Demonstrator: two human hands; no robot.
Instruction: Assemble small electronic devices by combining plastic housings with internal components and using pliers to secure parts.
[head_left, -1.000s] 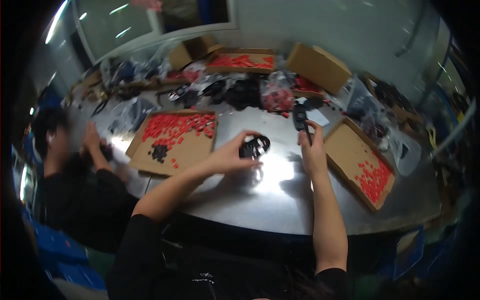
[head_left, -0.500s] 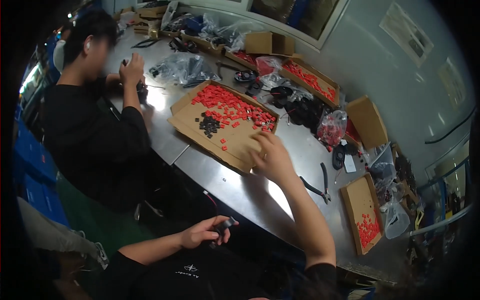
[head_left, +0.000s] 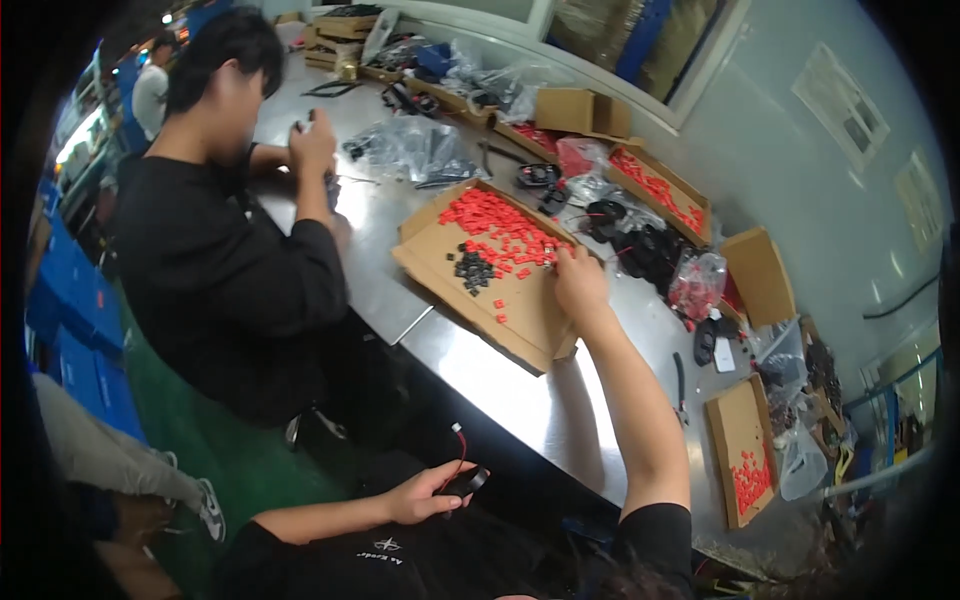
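Note:
Close to my body, my left hand (head_left: 425, 494) grips a small black part with a red wire (head_left: 466, 483); the wire rises from it to a white plug. My right hand (head_left: 582, 285) reaches over the right side of a shallow cardboard tray (head_left: 530, 340). Its fingertips are pressed together at the edge of a spread of small red pieces (head_left: 492, 220); what they pinch, if anything, is too small to make out. A cluster of small black pieces (head_left: 473, 270) lies left of the red ones in the tray.
At the left, a co-worker in black (head_left: 220, 260) handles a dark object. Clear plastic bags (head_left: 415, 150) and black speaker-like parts (head_left: 640, 250) lie behind the tray. Pliers (head_left: 681, 385) and another cardboard tray of red pieces (head_left: 735, 410) are to the right.
My right hand has moved from above the tray's near right part to the red pieces, and its fingers have come together. My left hand still holds the black part. The whole view has shifted.

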